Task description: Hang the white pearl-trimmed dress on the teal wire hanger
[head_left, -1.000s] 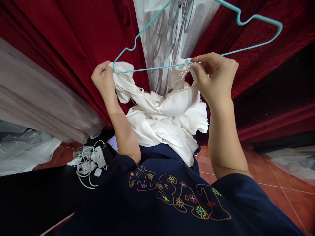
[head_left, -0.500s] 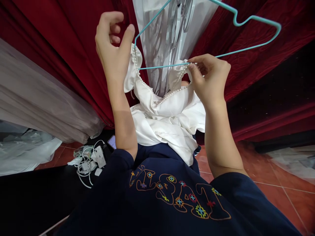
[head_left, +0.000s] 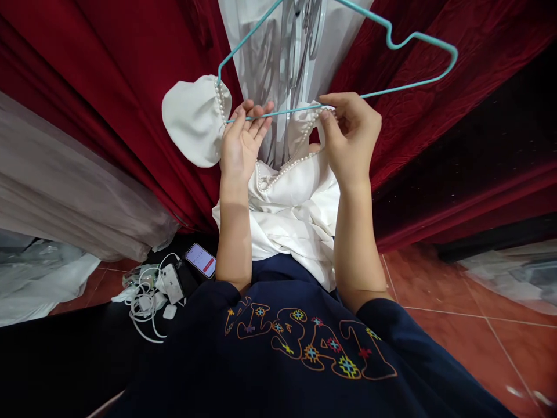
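A white dress (head_left: 296,188) with a pearl-beaded neckline lies over my lap, its upper part raised. One end of a turquoise hanger (head_left: 248,40) sits inside its puffed left sleeve (head_left: 191,119). My left hand (head_left: 244,136), palm up with fingers stretched out, is at the hanger's lower bar beside the beaded edge; whether it presses on the fabric I cannot tell. Thumb and fingers of my right hand (head_left: 350,130) pinch the hanger's lower bar together with the beaded strap on the other side. The hanger's hook points right.
Dark red curtains (head_left: 174,46) hang on both sides, with white garments on a rack (head_left: 300,52) between them. To the left, a lit phone (head_left: 201,259), a charger (head_left: 170,283) and tangled white cables (head_left: 143,307) lie on a black surface. Red tiles (head_left: 456,325) cover the floor.
My left hand has come down and right from above the sleeve to the lower bar, turning palm up. The puffed sleeve now spreads left of it. The hanger and right hand shifted slightly left in view.
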`<action>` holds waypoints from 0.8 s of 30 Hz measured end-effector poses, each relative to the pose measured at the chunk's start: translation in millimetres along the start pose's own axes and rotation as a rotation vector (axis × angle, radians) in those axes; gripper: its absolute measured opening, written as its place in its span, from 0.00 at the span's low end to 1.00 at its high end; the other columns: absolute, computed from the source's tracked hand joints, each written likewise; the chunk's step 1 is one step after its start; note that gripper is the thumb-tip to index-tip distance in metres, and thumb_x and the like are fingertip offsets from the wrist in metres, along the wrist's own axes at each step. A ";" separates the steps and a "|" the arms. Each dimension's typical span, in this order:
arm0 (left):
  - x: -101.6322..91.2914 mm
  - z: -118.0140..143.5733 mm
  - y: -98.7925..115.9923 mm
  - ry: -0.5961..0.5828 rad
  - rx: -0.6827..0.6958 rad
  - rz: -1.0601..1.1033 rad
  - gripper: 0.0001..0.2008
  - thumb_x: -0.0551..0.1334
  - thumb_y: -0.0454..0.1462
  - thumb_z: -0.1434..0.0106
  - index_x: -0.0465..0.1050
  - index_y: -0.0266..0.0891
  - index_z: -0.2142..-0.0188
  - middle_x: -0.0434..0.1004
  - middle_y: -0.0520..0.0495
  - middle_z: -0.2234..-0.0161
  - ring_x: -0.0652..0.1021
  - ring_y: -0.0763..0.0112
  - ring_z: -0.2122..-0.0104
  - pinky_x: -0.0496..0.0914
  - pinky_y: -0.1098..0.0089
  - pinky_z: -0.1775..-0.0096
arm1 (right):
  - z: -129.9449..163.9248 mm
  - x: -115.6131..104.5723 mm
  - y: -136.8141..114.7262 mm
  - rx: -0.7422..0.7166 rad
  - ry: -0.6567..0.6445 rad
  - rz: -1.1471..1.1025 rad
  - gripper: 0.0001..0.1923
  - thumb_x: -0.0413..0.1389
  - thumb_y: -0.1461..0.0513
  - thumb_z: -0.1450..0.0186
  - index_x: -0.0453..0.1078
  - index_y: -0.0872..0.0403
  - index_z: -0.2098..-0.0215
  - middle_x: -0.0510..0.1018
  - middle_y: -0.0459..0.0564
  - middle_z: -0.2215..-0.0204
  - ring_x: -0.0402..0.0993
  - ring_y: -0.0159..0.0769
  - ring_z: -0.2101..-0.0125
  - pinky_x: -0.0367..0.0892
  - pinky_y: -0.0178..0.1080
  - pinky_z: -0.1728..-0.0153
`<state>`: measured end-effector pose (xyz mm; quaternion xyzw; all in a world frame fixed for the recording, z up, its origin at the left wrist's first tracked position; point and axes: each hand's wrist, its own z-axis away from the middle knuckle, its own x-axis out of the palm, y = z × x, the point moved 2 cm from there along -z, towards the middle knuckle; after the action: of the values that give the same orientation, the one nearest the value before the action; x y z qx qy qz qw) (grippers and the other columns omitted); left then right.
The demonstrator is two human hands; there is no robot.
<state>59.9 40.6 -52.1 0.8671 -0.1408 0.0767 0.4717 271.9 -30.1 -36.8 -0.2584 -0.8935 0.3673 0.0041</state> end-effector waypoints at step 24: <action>2.2 21.5 34.1 -0.053 -0.117 0.086 0.06 0.53 0.42 0.24 0.61 0.45 0.59 0.70 0.45 0.61 0.77 0.61 0.44 0.76 0.67 0.56 | -101.4 -72.7 12.1 -0.404 0.351 -0.079 0.11 0.53 0.74 0.42 0.75 0.61 0.64 0.75 0.48 0.67 0.67 0.23 0.69 0.54 0.31 0.72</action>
<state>51.1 4.6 -36.0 0.8329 -0.1947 0.0659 0.5138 360.4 9.6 42.5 -0.2786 -0.9437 0.1307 0.1218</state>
